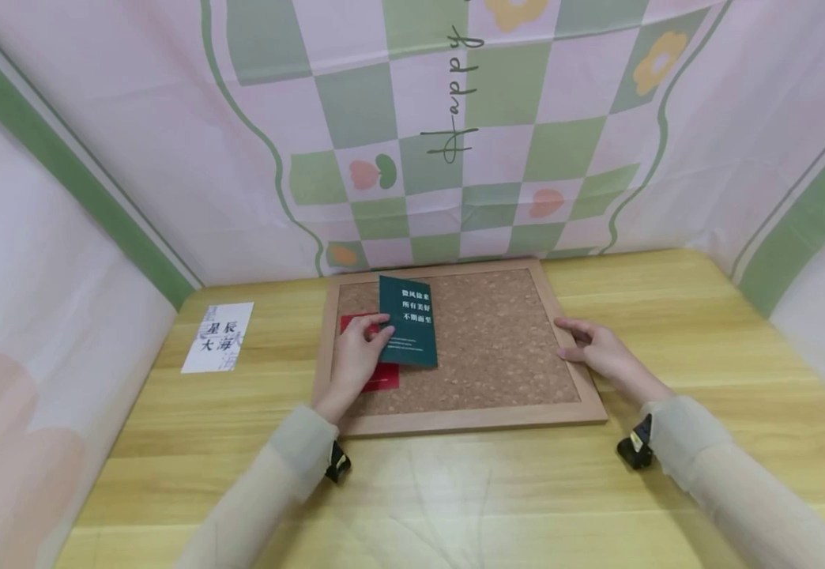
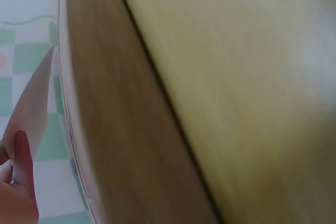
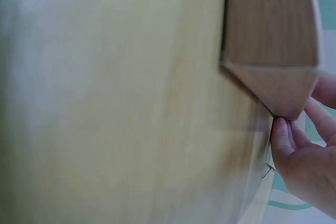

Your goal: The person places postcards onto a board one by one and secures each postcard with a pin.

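In the head view, a framed cork board (image 1: pixel 498 340) lies on the wooden table. My left hand (image 1: pixel 357 356) pinches a dark green card (image 1: pixel 412 332) with white Chinese lettering between thumb and fingers, over the board's left part. The left wrist view shows the card (image 2: pixel 34 108) edge-on, tilted above the wooden frame. Beneath it, a red card (image 1: pixel 382 378) lies on the cork, partly hidden by the hand and green card. My right hand (image 1: pixel 608 356) holds the frame's right edge, its thumb and fingers against the wood (image 3: pixel 270 87) in the right wrist view.
A white card (image 1: pixel 217 338) with dark Chinese characters lies on the table (image 1: pixel 412 490), left of the board. Behind the board hangs a checked green and white cloth (image 1: pixel 427 158); pale cloth walls stand at both sides.
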A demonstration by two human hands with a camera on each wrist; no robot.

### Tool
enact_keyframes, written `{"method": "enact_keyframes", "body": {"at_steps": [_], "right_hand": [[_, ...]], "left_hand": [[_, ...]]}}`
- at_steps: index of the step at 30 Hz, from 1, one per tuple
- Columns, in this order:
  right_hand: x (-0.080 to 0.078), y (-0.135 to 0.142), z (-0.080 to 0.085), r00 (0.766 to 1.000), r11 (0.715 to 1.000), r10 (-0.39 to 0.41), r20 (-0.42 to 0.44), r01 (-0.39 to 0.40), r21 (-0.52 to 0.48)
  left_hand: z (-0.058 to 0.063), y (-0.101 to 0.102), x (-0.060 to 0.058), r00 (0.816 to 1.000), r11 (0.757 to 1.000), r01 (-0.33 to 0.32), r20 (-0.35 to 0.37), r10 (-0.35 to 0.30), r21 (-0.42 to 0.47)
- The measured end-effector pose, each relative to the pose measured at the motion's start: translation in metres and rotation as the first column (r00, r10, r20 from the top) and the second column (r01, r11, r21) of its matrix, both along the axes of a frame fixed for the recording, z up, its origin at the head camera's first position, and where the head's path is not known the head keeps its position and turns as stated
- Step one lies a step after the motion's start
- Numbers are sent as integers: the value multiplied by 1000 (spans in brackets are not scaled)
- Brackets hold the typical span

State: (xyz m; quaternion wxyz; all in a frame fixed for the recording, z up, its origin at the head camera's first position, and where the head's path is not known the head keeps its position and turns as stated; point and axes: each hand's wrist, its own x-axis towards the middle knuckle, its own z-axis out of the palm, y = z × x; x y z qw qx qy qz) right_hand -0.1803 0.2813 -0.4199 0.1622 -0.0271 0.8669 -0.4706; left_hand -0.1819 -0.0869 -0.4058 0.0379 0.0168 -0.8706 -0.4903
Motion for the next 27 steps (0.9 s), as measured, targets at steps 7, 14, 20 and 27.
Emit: {"method": "enact_keyframes", "body": {"at_steps": [7, 14, 20, 27], "right_hand": [[1, 0, 1, 1000, 1000, -2, -20, 2, 10], [2, 0, 1, 1000, 1000, -9, -11, 9, -7], [2, -1, 1, 1000, 1000, -10, -14, 10, -1], [2, -1, 1, 1000, 1000, -11, -12, 11, -4]], "left_hand": [[-7, 9, 5, 995, 997, 77, 61, -76, 1], [-11, 13, 9, 979, 989, 147, 145, -146, 2], [-14, 15, 11, 971, 984, 179, 158, -177, 5], [-17, 16, 12, 972, 971, 215, 122, -203, -101]]}}
